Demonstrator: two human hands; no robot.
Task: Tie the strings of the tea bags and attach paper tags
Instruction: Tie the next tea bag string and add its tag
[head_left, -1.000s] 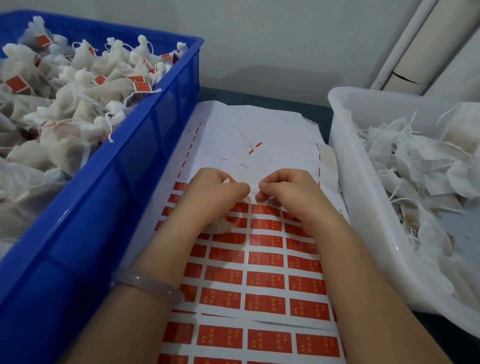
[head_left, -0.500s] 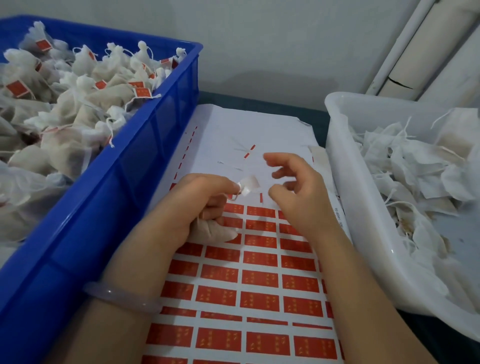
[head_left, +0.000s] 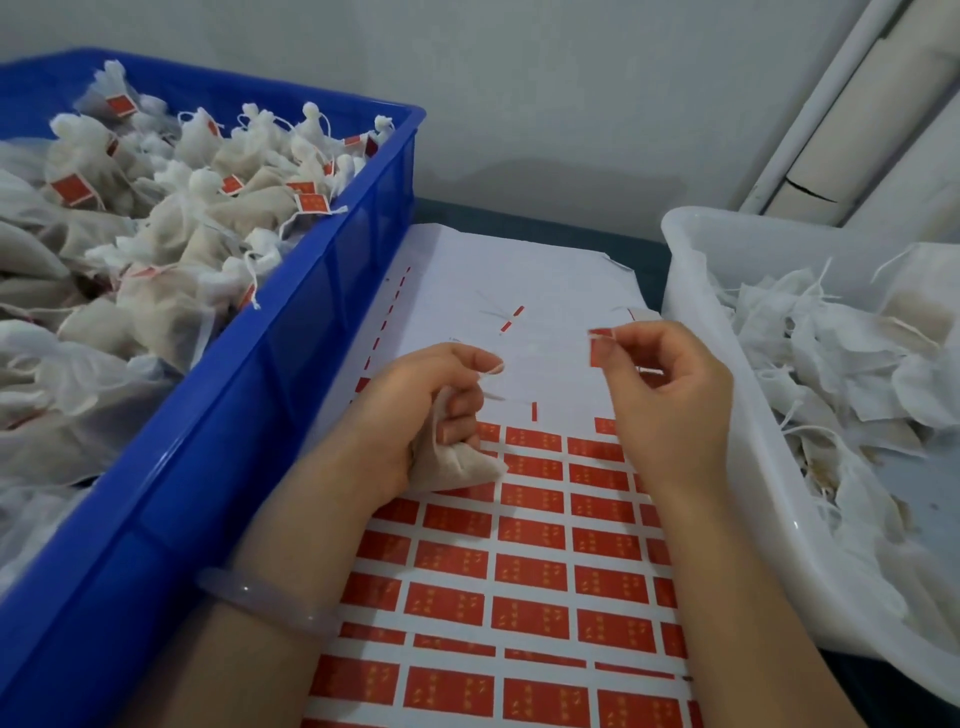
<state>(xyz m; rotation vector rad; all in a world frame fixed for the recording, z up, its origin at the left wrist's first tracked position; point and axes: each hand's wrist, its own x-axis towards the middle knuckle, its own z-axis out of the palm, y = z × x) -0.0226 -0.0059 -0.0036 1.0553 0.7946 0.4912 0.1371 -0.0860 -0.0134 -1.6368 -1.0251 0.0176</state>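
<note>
The left hand (head_left: 415, 410) grips a tea bag (head_left: 457, 465) in curled fingers. The right hand (head_left: 670, 400) pinches a red tag (head_left: 601, 347), held apart from that bag.

Two hands were in view, the left hand (head_left: 415, 410) and the right hand (head_left: 670, 400), both bare. Both forearms were bare too, as far as the lower edge of the frame showed them. The left wrist carried one bangle (head_left: 270, 603). It was smooth, rounded in section, a pale milky lilac-grey and slightly translucent, with a soft sheen along its upper curve. Fingernails were short and rounded, clearest on the left hand.
</note>
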